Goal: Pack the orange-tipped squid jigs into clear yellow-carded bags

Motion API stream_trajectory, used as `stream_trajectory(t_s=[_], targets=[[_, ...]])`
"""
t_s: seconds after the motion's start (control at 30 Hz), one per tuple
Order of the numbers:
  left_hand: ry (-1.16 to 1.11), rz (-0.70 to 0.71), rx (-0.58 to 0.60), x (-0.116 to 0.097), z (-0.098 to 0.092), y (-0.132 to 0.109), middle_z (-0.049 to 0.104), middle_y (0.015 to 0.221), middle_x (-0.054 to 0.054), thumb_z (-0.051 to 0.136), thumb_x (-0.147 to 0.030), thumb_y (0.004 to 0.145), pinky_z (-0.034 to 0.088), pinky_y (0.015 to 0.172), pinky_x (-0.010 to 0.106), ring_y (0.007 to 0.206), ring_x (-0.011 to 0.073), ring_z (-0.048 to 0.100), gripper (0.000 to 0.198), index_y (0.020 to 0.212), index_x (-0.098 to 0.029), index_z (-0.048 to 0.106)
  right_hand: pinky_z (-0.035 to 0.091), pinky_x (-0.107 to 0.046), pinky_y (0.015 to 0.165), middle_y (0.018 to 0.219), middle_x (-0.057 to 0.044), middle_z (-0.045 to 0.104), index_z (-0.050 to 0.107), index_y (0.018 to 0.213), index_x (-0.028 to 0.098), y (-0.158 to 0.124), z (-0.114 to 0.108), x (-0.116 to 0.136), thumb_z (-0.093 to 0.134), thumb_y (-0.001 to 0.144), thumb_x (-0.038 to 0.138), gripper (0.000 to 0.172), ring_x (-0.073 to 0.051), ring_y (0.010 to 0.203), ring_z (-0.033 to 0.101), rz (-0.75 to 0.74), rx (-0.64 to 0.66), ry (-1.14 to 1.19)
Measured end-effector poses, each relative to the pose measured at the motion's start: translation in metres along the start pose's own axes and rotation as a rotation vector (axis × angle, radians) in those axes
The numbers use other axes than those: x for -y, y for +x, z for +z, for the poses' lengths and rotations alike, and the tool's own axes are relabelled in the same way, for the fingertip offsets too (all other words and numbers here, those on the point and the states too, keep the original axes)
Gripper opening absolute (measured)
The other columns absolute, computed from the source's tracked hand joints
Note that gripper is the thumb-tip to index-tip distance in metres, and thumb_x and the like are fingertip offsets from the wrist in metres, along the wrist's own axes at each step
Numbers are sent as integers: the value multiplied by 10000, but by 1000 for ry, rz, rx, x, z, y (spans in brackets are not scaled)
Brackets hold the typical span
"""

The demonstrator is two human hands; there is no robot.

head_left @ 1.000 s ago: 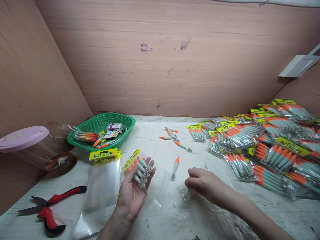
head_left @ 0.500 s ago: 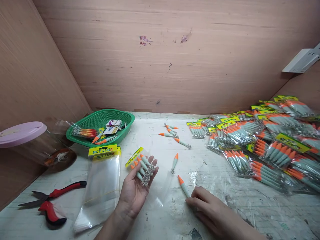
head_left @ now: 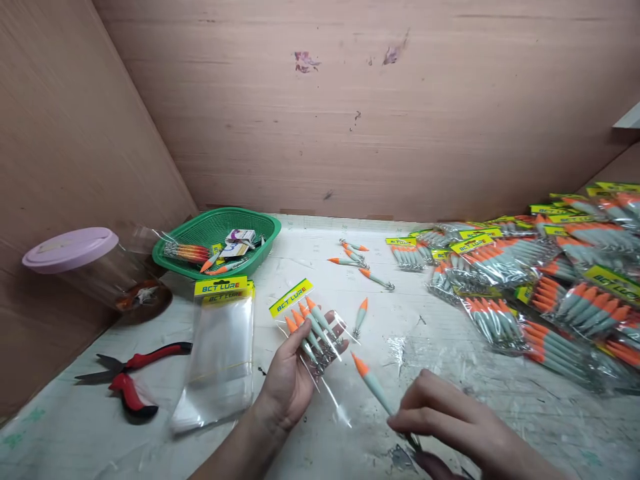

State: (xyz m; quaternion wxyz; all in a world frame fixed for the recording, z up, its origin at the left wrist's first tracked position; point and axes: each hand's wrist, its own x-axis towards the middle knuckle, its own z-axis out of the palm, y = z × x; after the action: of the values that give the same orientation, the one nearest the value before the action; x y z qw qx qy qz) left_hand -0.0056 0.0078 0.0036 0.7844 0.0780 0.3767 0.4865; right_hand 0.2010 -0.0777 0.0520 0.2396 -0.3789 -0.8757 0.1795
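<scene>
The green basket (head_left: 210, 223), on the bench (head_left: 310, 243), holds a clear packet (head_left: 187, 253) of red-and-yellow lures poking over its left rim, some printed cards (head_left: 237, 247) and orange-tipped lures (head_left: 223, 268). Left of the basket is a see-through jar (head_left: 107, 277) with a pink lid (head_left: 73, 250); something pale lies at its brown bottom, too unclear to name. Just in front of the basket is a stack of flat bags (head_left: 223, 360) with yellow BCT LURE headers; in front and to the left, red-handled pliers (head_left: 117, 368).

Front right of the basket, the left hand (head_left: 290, 383) grips a header bag (head_left: 320, 327) containing several orange-and-pale-green lures, thumb over them. Farther right, the right hand (head_left: 450, 417) keeps a narrow grip on a single lure (head_left: 377, 390) near its hooked end, orange tip towards the bag but apart. Right of the basket lie loose lures (head_left: 354, 254), and well right, a pile of filled packets (head_left: 500, 263)
</scene>
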Motion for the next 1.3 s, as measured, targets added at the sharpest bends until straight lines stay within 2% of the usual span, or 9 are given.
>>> stream_trajectory(t_s=[0.07,0.17,0.27,0.37,0.63,0.87,0.97,1.13,1.3], targets=[[1,-18,16,2,1,-1,706,1063,151,553,-198,862,555,886,426,1007,280,663,286,1123,-88,598,520,-226,593,830,-73,621,591,1058,167,4,16,-4,477,817,16,306,-144,728,595,-19,-106,-111],[-6,-42,44,3,2,-2,726,991,150,539,-174,860,541,901,399,980,262,674,297,1131,-69,598,511,-257,631,852,-78,640,567,1106,128,8,32,-8,490,833,32,299,-151,741,567,-40,-235,-204],[-2,-51,51,4,2,-3,727,1002,135,551,-166,849,538,898,388,962,247,680,349,1189,-85,569,500,-279,680,896,-85,655,591,1047,125,9,35,-8,533,827,49,240,-159,771,555,-38,-309,-248],[0,-46,66,6,1,-5,721,1023,132,564,-177,842,538,889,374,948,239,683,376,1209,-96,562,481,-284,667,942,-110,631,631,992,134,8,37,-8,524,815,22,235,-167,802,553,-41,-372,-303],[46,-63,164,12,1,-10,725,994,135,620,-211,810,535,870,390,920,269,690,352,1147,-109,619,463,-299,660,852,-88,597,645,1090,177,1,48,-13,374,901,75,346,-162,771,537,-77,-385,-405],[88,-80,168,12,0,-9,726,968,149,626,-228,807,559,797,355,863,263,701,264,1026,-83,653,448,-309,699,869,-97,591,642,1090,139,3,49,-11,365,911,65,337,-169,788,520,-107,-329,-470],[113,-76,179,13,-1,-9,724,975,143,627,-229,807,567,763,358,864,268,700,285,1060,-98,644,450,-304,669,850,-82,573,626,1096,159,0,50,-11,391,893,47,330,-161,767,511,-87,-356,-435],[156,-93,190,14,-1,-12,723,938,167,621,-251,815,574,726,377,838,284,701,292,1048,-78,647,455,-259,591,804,-57,538,574,943,156,1,50,-6,535,816,24,187,-137,704,509,27,-433,-277],[137,-113,246,15,-1,-12,713,988,173,623,-247,818,570,758,376,853,271,696,304,1068,-77,648,511,-247,638,829,-61,582,549,971,162,9,48,-4,540,834,59,172,-144,748,581,107,-499,-210]])
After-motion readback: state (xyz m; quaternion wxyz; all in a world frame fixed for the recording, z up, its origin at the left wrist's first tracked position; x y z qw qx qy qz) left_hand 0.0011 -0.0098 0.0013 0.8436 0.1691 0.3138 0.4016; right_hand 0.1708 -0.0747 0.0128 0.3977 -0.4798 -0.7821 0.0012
